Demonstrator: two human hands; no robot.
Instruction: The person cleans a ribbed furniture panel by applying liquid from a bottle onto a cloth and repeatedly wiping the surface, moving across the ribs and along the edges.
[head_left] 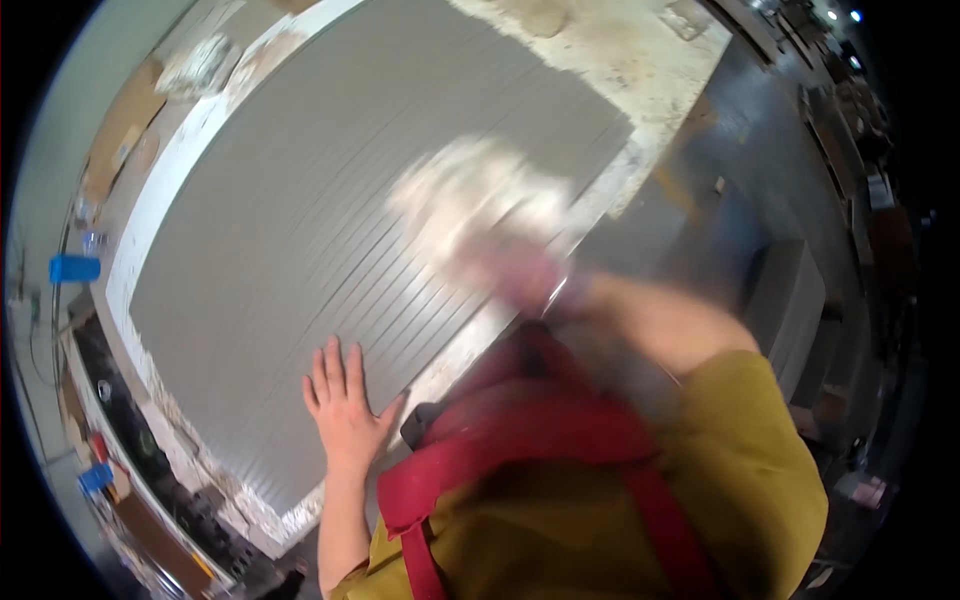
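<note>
Our left hand (348, 420) lies spread on the grey panel (290, 190), our blurred right hand (510, 268) grips pale cloth (475, 185); we'd best press evenly along the grooves (400, 290) between.

Head-worn left fisheye view, facing down past the red apron (530, 430), close over the grey panel (270, 210)

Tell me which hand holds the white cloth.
The right hand, blurred, with the white cloth bunched in it; the left hand is empty, spread on the grey panel.

Workshop, stained worktable (650, 55), large grooved panel (270, 190), grey floor (735, 140), red apron (525, 425)
</note>
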